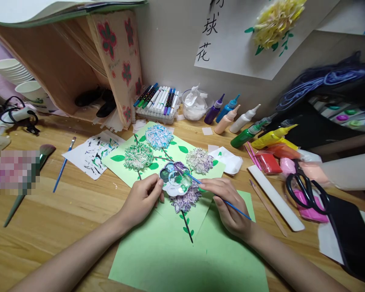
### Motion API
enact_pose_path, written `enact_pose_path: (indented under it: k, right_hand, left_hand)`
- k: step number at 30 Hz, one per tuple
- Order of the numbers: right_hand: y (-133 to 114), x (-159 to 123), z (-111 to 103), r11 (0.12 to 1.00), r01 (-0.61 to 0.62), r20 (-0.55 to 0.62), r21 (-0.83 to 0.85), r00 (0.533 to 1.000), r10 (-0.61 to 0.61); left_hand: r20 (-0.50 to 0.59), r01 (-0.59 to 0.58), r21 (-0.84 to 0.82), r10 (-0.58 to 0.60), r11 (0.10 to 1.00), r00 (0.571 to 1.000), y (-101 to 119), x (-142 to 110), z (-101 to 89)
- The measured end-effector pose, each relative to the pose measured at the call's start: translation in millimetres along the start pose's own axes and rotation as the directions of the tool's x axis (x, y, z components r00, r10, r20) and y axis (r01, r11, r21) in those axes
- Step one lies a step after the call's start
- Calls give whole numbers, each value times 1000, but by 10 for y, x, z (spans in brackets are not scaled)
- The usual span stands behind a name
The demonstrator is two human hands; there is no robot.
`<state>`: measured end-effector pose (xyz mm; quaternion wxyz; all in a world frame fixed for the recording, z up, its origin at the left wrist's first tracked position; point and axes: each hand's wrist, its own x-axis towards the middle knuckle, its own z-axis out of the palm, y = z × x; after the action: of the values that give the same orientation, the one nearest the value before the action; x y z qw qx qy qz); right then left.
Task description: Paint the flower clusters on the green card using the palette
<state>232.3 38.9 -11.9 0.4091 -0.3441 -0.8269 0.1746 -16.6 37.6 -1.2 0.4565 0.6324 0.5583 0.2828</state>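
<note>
My left hand (146, 198) pinches the lower left rim of a white flower-shaped paint palette (175, 190), which has green, purple and dark paint in its wells. A thin blue paintbrush (237, 209) is gripped in my right hand (229, 202), its tip over the palette's upper right wells. Below the palette lies green paper (182, 259) bearing textured flowers: a blue one (159, 136), a green one (138, 156), a pale purple one (200, 160) and another purple one (185, 200), partly covered by the palette. Painted stems and green leaves surround them.
Left lie a paint-smeared paper (94, 156), a second blue brush (61, 174) and a large brush (27, 190). Behind are markers (158, 101), a bowl of tissue (195, 106) and several paint bottles (226, 119). Right are scissors (307, 192), a white strip (275, 198) and a pencil (267, 207).
</note>
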Motion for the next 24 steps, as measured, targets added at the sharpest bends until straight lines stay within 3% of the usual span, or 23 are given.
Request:
enact_pose_path:
  k: [10, 24]
  right_hand:
    - [65, -75, -17, 999, -11, -79, 41, 997, 14]
    - [62, -27, -10, 997, -57, -40, 44, 997, 59]
  left_hand:
    - [9, 4, -10, -4, 1000, 1000, -2, 6, 5]
    - [10, -18, 64, 17, 998, 1000, 11, -1, -5]
